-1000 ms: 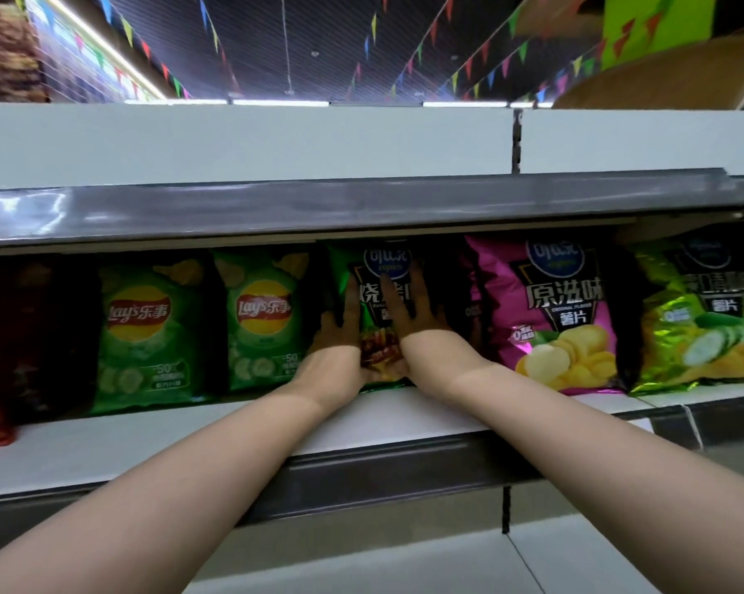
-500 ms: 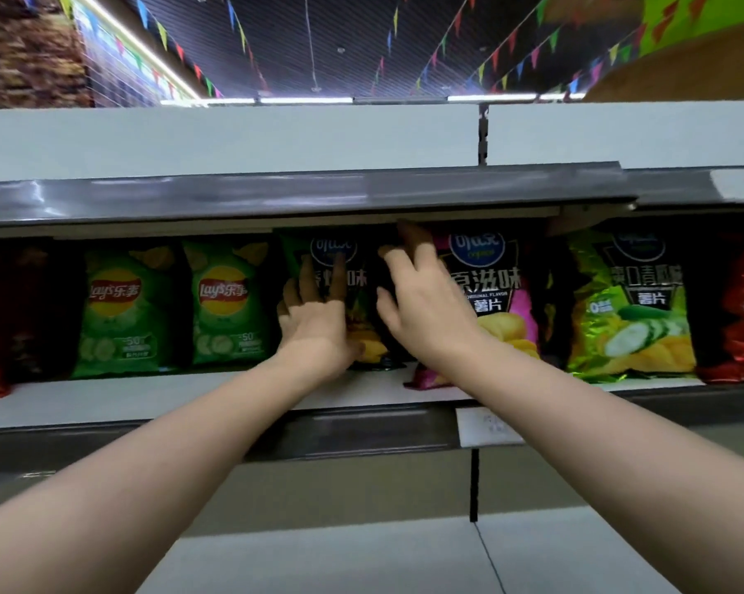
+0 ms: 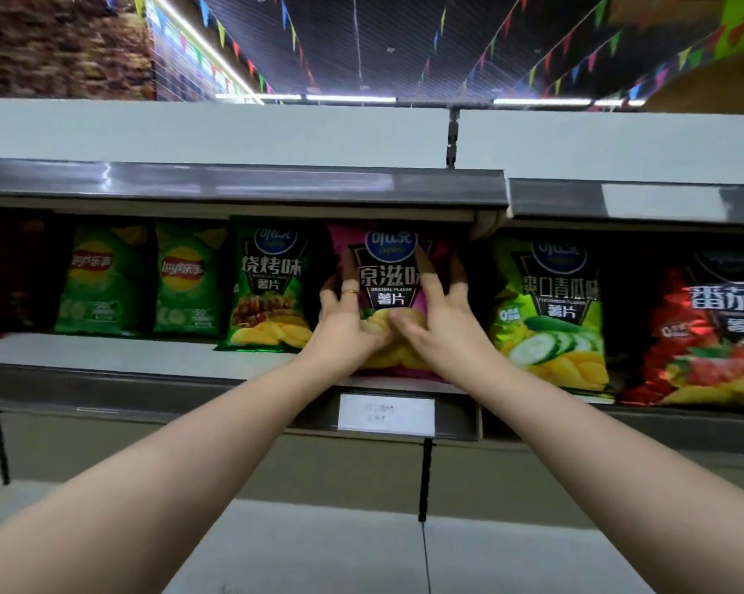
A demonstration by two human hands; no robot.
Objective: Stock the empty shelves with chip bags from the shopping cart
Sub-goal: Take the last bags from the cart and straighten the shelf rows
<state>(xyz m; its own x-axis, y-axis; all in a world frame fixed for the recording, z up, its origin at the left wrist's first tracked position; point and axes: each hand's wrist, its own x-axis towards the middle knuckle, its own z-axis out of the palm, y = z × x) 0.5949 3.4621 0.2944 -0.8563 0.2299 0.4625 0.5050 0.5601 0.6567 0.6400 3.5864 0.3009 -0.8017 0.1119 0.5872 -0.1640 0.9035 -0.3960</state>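
Observation:
A pink chip bag point(image 3: 389, 259) stands upright on the white shelf point(image 3: 104, 355), between a dark green barbecue bag point(image 3: 271, 285) and a lime cucumber bag point(image 3: 550, 310). My left hand point(image 3: 346, 319), with a gold ring, lies on the pink bag's left half, fingers spread and pointing up. My right hand point(image 3: 441, 317) lies on its right half the same way. Both thumbs meet low on the bag's front. The bag's lower part is hidden behind my hands.
Two green Lay's bags point(image 3: 104, 280) stand left of the barbecue bag, with red bags at the far left. A red tomato bag point(image 3: 713, 336) stands at the far right. The shelf above point(image 3: 241, 182) overhangs closely. A white price label point(image 3: 386, 413) sits on the shelf rail.
Both hands have left the dark green barbecue bag and moved right onto the pink bag. The view has shifted right, bringing the red tomato bag into sight.

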